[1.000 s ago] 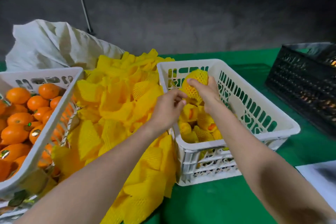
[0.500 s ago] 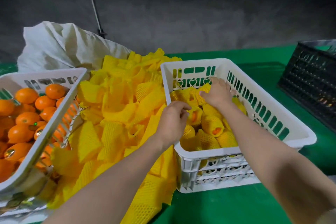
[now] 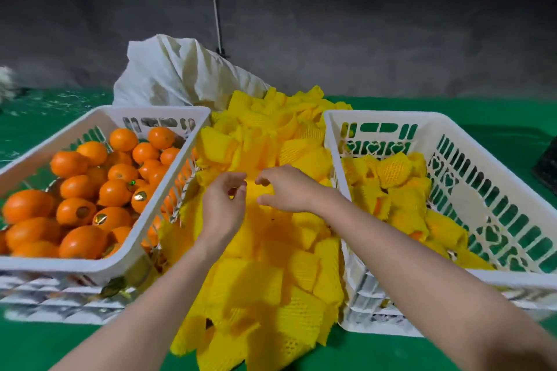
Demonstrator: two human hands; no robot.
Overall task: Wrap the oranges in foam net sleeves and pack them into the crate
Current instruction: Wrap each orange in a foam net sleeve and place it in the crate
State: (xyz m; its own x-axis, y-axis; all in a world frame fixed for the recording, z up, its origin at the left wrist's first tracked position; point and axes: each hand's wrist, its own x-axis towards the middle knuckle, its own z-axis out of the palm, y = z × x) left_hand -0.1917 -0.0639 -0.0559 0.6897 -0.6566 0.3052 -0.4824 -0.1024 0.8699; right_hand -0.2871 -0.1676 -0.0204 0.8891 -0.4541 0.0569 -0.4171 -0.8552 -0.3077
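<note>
Gone from the right-hand crate (image 3: pixel 388 117) since half a second ago and now over the middle heap — right hand (image 3: pixel 286 190), level with left hand (image 3: pixel 223 205), close together but not touching. Underneath everything, green table cover (image 3: pixel 376 352). Between the two white crates, a sprawling heap of yellow foam net sleeves (image 3: pixel 271 280), spilling toward the near edge. At left, the left-hand crate (image 3: pixel 144 238), piled with bare oranges (image 3: pixel 81 211); at right, the right-hand crate, holding sleeved oranges (image 3: pixel 394 173) along its left and near sides. Behind the heap, a crumpled white sack (image 3: pixel 174 75); at the far right edge, a corner of a black crate (image 3: pixel 547 172). Right thumb and forefinger curled and parted just above the foam, gripping nothing visible. Left fingers curled toward the thumb, a scrap of yellow between — pinched or merely behind, cannot tell.
</note>
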